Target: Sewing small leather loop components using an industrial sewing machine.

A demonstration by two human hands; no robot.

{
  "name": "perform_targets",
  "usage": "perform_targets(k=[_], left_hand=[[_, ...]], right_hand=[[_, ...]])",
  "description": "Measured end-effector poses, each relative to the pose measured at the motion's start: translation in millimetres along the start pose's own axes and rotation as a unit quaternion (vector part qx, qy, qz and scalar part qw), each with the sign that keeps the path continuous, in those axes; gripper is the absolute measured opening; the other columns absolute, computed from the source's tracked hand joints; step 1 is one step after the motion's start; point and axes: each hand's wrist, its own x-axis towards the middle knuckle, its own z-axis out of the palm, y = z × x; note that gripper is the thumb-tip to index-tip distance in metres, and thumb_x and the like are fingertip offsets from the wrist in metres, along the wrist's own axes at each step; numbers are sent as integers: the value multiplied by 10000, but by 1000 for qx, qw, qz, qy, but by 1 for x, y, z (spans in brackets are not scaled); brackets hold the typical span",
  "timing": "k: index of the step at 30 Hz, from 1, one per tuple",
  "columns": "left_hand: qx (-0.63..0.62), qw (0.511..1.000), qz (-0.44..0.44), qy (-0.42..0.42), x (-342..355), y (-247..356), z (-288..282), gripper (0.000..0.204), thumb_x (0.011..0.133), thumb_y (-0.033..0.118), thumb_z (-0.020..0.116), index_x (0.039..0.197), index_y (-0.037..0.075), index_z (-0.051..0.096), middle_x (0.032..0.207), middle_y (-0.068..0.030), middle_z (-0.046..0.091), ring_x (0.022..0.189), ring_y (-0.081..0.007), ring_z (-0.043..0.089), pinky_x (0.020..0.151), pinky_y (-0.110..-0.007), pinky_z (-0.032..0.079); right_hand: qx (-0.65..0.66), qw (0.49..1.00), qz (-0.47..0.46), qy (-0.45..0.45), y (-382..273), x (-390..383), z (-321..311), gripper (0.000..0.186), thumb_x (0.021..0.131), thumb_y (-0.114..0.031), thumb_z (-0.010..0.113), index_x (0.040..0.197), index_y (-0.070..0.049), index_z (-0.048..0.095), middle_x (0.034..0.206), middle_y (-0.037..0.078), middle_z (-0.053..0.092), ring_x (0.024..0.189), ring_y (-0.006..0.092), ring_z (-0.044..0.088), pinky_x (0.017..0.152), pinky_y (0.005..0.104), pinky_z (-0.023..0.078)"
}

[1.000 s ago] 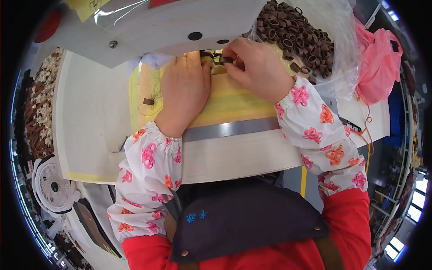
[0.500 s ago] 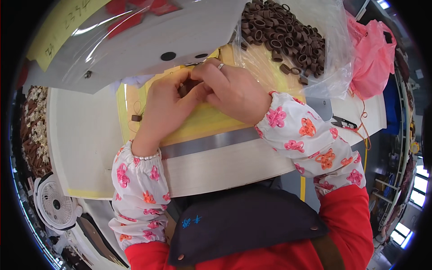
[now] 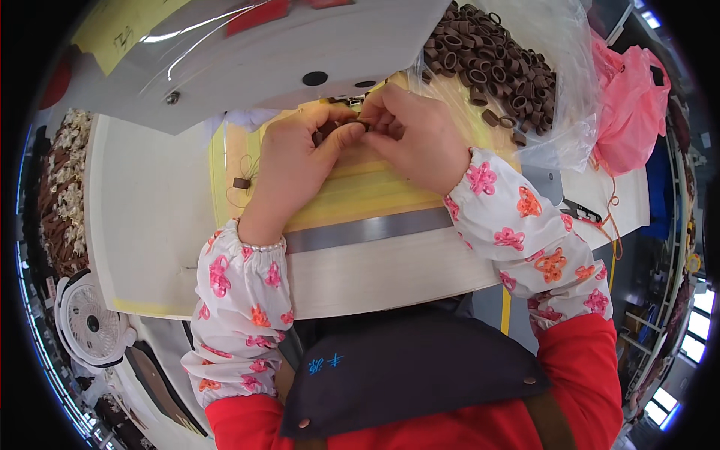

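Both hands meet over the yellow-taped work surface, just below the white machine head. My left hand is closed, its thumb and fingers pinching a small brown loop that is partly hidden by the fingers. From the other side my right hand has its thumb and fingertips drawn together at the loop's edge. A further brown loop with thin thread around it lies beside my left wrist. To the right, a large heap of brown loops rests on clear plastic.
A pink plastic bag sits at the far right of the table. Black thread snips lie near my right sleeve, beside an orange cord. A white fan stands off the table's left side. A metal strip crosses the table in front.
The view has shifted, so the table and hands appear further right. My right hand has drawn slightly away from the left, and the brown loop between the fingertips shows more.
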Motion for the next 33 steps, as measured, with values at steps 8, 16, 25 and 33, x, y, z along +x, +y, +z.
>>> perform_targets(k=[8, 16, 25, 33], left_hand=[[102, 992, 14, 68, 5, 6, 2, 192, 752, 215, 620, 834, 44, 652, 619, -78, 615, 528, -190, 572, 512, -287, 427], [112, 991, -42, 64, 10, 6, 5, 227, 756, 256, 623, 801, 36, 661, 544, -43, 583, 459, -137, 529, 462, -252, 400], [84, 991, -16, 100, 11, -3, 7, 258, 763, 287, 625, 800, 35, 668, 547, -33, 592, 456, -117, 520, 466, -235, 403], [103, 992, -21, 64, 14, -9, 1, 270, 774, 282, 628, 833, 20, 665, 644, -50, 631, 561, -90, 545, 541, -226, 423]], right_hand=[[27, 999, 17, 26, 14, 12, 3, 131, 711, -43, 660, 815, 10, 600, 686, 95, 608, 594, 149, 592, 544, 252, 472], [-67, 995, -38, 64, 15, 14, 0, 92, 703, -67, 644, 755, 3, 614, 666, 101, 601, 538, 210, 568, 501, 284, 439], [-77, 996, -19, 50, 13, 18, -1, 94, 704, -75, 637, 744, 5, 609, 665, 107, 606, 540, 208, 578, 504, 280, 447], [-57, 998, -7, 39, 10, 20, -1, 93, 695, -53, 622, 727, 27, 588, 636, 141, 593, 565, 246, 585, 533, 312, 461]])
